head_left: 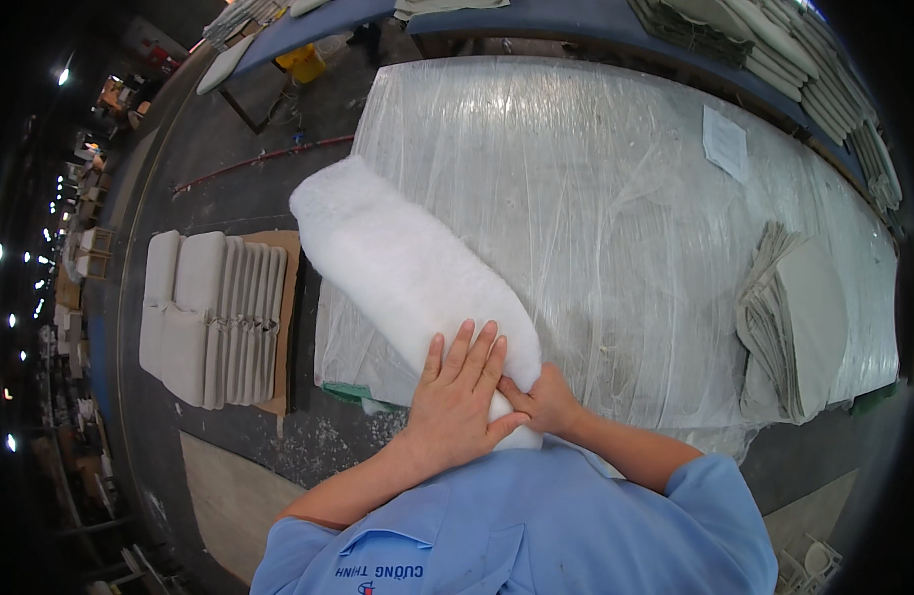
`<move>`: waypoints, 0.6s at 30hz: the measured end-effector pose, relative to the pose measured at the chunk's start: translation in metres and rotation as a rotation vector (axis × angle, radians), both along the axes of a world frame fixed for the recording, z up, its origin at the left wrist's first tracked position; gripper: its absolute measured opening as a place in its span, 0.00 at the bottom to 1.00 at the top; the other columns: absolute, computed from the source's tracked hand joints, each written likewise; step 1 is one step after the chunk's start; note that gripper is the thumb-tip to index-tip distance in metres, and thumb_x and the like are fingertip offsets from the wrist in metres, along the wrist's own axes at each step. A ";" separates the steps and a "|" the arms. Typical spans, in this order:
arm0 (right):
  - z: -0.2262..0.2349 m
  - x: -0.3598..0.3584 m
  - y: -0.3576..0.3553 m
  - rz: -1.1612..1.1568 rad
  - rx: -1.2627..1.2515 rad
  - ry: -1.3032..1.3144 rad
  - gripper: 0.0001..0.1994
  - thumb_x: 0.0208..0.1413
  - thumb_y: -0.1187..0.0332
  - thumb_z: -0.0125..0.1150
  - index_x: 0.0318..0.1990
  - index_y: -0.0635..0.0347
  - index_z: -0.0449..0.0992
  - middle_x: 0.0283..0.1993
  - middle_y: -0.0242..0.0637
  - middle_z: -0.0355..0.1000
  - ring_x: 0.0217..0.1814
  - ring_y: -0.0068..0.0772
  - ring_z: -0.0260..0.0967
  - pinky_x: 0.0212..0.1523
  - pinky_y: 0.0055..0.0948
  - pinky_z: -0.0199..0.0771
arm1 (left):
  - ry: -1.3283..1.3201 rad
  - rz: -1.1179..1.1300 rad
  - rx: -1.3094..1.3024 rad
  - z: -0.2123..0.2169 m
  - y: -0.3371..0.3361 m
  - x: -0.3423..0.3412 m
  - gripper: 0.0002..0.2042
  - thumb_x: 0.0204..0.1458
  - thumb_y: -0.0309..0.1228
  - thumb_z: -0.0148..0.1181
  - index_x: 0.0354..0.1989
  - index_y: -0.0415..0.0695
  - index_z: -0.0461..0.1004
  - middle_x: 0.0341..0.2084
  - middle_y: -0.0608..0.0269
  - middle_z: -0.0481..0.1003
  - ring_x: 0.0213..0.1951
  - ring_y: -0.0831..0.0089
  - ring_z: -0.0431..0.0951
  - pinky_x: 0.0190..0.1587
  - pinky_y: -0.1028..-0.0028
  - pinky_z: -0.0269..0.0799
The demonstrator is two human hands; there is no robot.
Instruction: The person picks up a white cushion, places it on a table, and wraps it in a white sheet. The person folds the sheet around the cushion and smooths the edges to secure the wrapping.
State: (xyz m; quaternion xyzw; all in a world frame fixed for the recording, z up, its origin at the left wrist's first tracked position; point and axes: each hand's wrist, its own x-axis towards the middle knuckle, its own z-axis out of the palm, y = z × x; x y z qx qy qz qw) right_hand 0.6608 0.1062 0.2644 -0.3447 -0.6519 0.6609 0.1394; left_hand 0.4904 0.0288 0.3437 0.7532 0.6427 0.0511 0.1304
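A long white piece of fluffy padding lies slantwise across the near left of a plastic-wrapped table. Its far end hangs past the table's left edge, and its near end reaches my body. My left hand rests flat on top of the near part, fingers stretched out. At the right side of that same end, my right hand pinches the padding's edge between thumb and fingers. Part of the near end is hidden beneath my hands.
Clear film covers the table. A stack of grey fabric covers lies at its right, and a paper sheet farther back. On the left stand pale cushions beside cardboard. Blue benches and a yellow bucket are beyond.
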 end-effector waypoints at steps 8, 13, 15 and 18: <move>-0.044 -0.011 0.002 -0.059 0.269 0.262 0.18 0.60 0.67 0.64 0.57 0.61 0.76 0.46 0.50 0.80 0.47 0.55 0.79 0.49 0.42 0.79 | -0.022 0.021 -0.030 0.000 0.002 0.003 0.45 0.56 0.59 0.59 0.71 0.33 0.60 0.74 0.41 0.55 0.77 0.43 0.46 0.75 0.42 0.28; -0.053 -0.017 0.005 -0.018 0.335 0.228 0.18 0.60 0.67 0.63 0.58 0.58 0.76 0.47 0.49 0.80 0.48 0.56 0.78 0.49 0.42 0.78 | -0.015 0.032 -0.038 0.002 0.001 0.002 0.44 0.56 0.57 0.59 0.71 0.33 0.60 0.73 0.41 0.55 0.77 0.43 0.46 0.75 0.42 0.28; -0.059 -0.020 0.007 -0.015 0.373 0.236 0.18 0.60 0.66 0.63 0.57 0.58 0.76 0.47 0.48 0.80 0.47 0.55 0.78 0.48 0.42 0.78 | -0.007 0.030 -0.031 0.002 0.001 0.001 0.44 0.55 0.57 0.60 0.71 0.33 0.60 0.74 0.41 0.55 0.77 0.43 0.46 0.75 0.43 0.28; -0.068 -0.022 0.011 -0.011 0.441 0.229 0.17 0.60 0.65 0.64 0.55 0.58 0.77 0.47 0.48 0.80 0.46 0.55 0.78 0.47 0.42 0.78 | 0.012 0.022 -0.025 0.003 0.000 0.002 0.44 0.55 0.56 0.60 0.71 0.33 0.60 0.74 0.41 0.55 0.77 0.43 0.46 0.75 0.43 0.28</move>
